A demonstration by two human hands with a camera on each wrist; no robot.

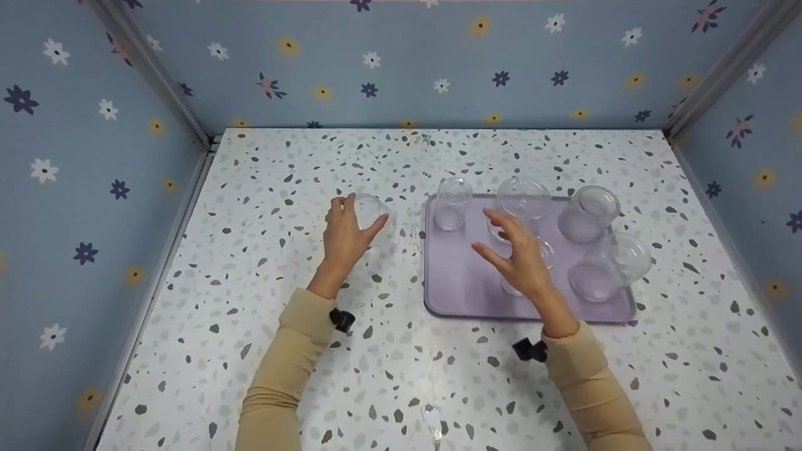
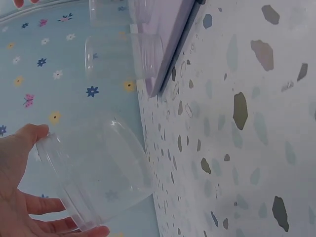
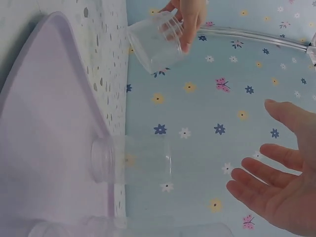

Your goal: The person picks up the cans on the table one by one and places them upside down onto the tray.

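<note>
My left hand grips a clear, wide cup at its ridged upper end, thumb on one side and fingers on the other. The cup is tilted, its lower end close over the speckled table left of the tray. Over the lilac tray, my right hand is held with fingers spread and thumb apart, nothing between them. A slim clear glass stands at the tray's back left corner, nearest that hand's fingertips on the left. A smaller glass is partly hidden behind the right hand.
Also on the tray are a round clear glass at the back, a tumbler at the back right and another glass at the front right. Flower-patterned walls border the speckled table.
</note>
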